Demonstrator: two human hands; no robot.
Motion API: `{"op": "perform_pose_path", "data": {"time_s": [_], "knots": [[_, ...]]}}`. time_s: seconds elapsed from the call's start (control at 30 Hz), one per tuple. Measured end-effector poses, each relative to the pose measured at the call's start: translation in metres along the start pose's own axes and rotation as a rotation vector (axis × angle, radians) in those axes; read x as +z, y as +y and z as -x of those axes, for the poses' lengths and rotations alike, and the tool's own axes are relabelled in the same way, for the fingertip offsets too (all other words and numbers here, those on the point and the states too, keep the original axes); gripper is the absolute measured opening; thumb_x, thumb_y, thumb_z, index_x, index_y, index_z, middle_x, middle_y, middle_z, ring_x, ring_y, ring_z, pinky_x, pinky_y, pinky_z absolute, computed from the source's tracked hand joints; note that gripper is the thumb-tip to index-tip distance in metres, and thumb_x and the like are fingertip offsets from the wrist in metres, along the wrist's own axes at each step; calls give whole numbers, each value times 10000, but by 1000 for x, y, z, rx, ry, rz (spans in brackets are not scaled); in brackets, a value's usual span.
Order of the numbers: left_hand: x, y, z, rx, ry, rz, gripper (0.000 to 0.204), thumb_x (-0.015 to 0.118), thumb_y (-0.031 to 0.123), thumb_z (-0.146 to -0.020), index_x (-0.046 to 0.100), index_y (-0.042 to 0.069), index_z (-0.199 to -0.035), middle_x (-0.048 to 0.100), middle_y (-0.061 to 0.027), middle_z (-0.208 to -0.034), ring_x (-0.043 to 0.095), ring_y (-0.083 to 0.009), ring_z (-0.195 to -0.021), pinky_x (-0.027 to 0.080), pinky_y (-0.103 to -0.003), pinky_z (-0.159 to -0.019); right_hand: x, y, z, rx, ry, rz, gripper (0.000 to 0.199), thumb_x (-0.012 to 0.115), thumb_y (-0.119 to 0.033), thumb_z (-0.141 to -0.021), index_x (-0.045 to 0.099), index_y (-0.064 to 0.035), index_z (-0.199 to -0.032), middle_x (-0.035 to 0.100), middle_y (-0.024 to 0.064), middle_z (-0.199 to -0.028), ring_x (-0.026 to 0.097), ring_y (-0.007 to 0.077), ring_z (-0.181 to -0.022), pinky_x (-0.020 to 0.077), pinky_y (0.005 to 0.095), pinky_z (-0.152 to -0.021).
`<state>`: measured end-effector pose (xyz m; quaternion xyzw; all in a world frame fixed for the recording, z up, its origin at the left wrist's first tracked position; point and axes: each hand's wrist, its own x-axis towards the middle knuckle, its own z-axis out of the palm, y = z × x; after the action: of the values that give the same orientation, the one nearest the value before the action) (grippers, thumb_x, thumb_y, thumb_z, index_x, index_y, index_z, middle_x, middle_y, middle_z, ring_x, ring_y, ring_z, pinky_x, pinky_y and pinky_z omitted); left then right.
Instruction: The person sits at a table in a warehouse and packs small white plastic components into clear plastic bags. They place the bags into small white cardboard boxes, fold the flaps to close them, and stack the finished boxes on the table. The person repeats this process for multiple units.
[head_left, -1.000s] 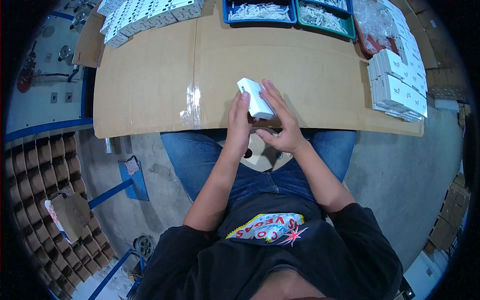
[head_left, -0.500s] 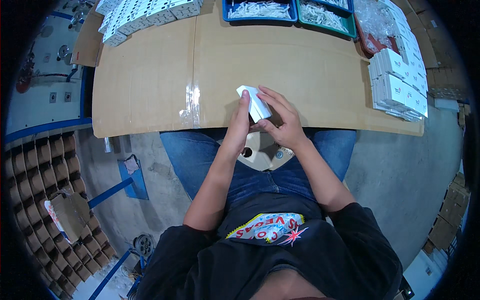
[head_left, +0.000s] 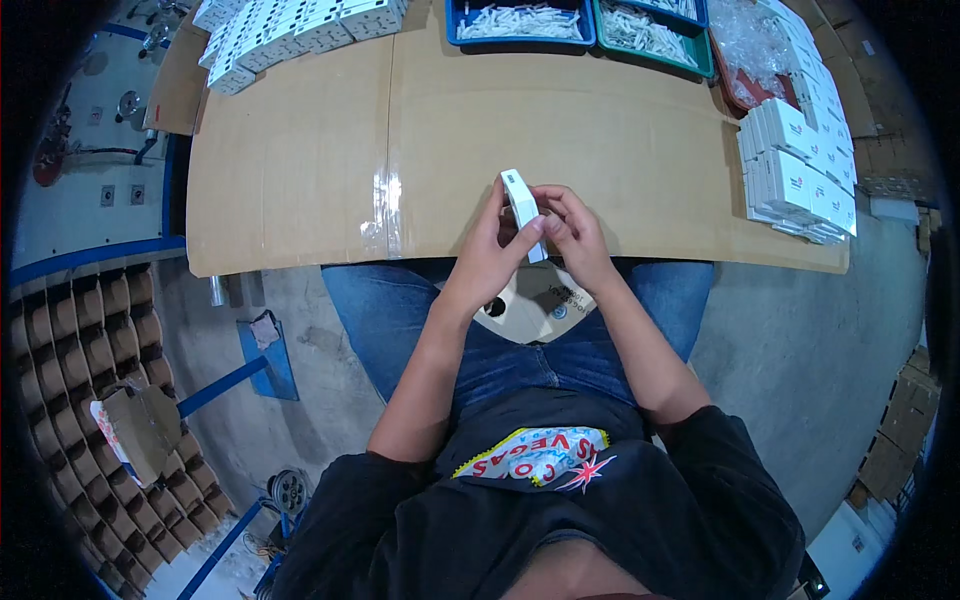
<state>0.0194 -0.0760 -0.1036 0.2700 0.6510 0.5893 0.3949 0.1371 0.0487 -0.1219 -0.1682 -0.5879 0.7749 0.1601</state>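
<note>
Between my hands, above the near edge of the cardboard-covered table (head_left: 290, 170), is a small white box (head_left: 522, 203), narrow and tilted, its far end raised. My left hand (head_left: 484, 255) grips it from the left, with the thumb across its near side and the fingers behind. On the other side my right hand (head_left: 580, 240) closes on the box too, thumb against its near part and fingers curled over its right side. My fingers hide part of the box.
White boxes stand stacked at the right (head_left: 795, 185), and rows of white pieces (head_left: 300, 30) at the far left. Along the far edge are a blue tray (head_left: 520, 45) and a green tray (head_left: 655, 60) of small white parts. Clear plastic bags (head_left: 750, 45) fill a red tray.
The white box has turned in my hands and now shows a narrow side. My left thumb has come across its near side, and my right fingers have shifted lower.
</note>
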Motion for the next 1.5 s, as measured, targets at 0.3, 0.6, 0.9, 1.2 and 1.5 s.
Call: {"op": "perform_pose_path", "data": {"time_s": [0.3, 0.6, 0.9, 1.2, 1.5], "knots": [[-16, 15, 3, 39, -103, -201, 861, 741, 330, -964, 252, 53, -1616, 613, -147, -1225, 629, -203, -1062, 526, -341, -919, 3, -16, 0, -52, -39, -48, 565, 622, -115, -1001, 435, -18, -1525, 539, 143, -1472, 518, 238, -1372, 394, 390, -1164], [24, -6, 1, 322, 94, -276, 904, 366, 640, -1046, 66, 42, -1654, 469, -236, -1283, 509, -343, -1176, 414, -417, -1042, 20, -9, -3, -161, 143, 80, 487, 574, -128, -1025, 484, 1, -1487, 579, 151, -1384, 565, 213, -1281, 430, 357, -1112], [32, -7, 3, 397, 178, -376, 930, 299, 663, -1046, 30, 1, -1642, 465, -234, -1244, 509, -348, -1116, 405, -402, -1028, 22, -2, 0, -143, 141, 92, 513, 511, -250, -1084, 447, -11, -1533, 560, 151, -1436, 546, 210, -1295, 407, 335, -1109], [19, -13, 4, 361, 28, -435, 1058, 589, 540, -997, -42, -36, -1621, 383, -259, -1343, 451, -405, -1239, 361, -452, -1110, 12, -8, 0, -33, 100, -15, 507, 534, -250, -1086, 460, -58, -1549, 588, 87, -1412, 549, 141, -1234, 425, 298, -1069], [22, -18, 3, 431, 39, -379, 894, 430, 505, -1059, 11, -43, -1626, 414, -262, -1322, 456, -391, -1217, 365, -452, -1095, 16, -10, 1, -145, 165, 172, 485, 580, -241, -1068, 511, -36, -1501, 614, 87, -1381, 618, 162, -1111, 496, 304, -972]]}}
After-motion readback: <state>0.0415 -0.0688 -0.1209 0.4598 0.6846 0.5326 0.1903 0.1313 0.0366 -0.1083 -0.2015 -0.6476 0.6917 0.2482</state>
